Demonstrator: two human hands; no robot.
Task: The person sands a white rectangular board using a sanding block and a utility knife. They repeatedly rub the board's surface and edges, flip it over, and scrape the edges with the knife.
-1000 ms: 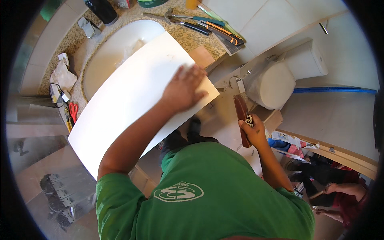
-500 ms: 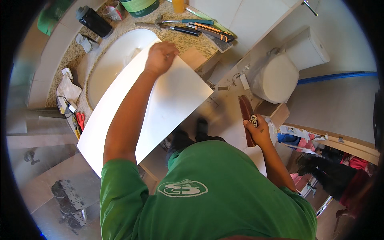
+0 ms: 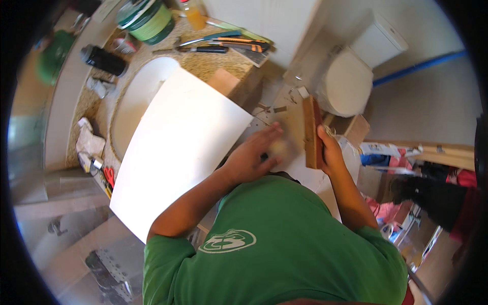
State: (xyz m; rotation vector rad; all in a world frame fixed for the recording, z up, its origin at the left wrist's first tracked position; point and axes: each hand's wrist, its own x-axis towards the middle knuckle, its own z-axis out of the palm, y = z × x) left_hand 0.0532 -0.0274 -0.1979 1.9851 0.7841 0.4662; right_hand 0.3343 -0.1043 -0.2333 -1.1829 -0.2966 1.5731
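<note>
My right hand [image 3: 331, 148] is closed round a long wooden block [image 3: 310, 132] with a reddish-brown face, held upright over the floor. Part of the grip is hidden behind the block. My left hand [image 3: 254, 154] hovers in front of my body between the panel and the block, touching neither; its fingers are stretched out and the thumb stands apart, slightly blurred. A large white panel [image 3: 178, 147] slants across the sink [image 3: 136, 104] and the counter's edge, with one corner pointing toward the toilet. No hand rests on it.
On the granite counter [image 3: 195, 68] are a hammer [image 3: 208, 38], utility knives [image 3: 239, 43], a green bucket [image 3: 147, 23] and a black bottle [image 3: 104, 60]. Red-handled scissors [image 3: 109, 175] lie at the near left. A toilet [image 3: 348, 81] stands at right, and debris litters the floor.
My left hand has let go of the white panel's far edge and come back toward my body. My right hand has turned the block, so its wooden side now shows. The view has shifted.
</note>
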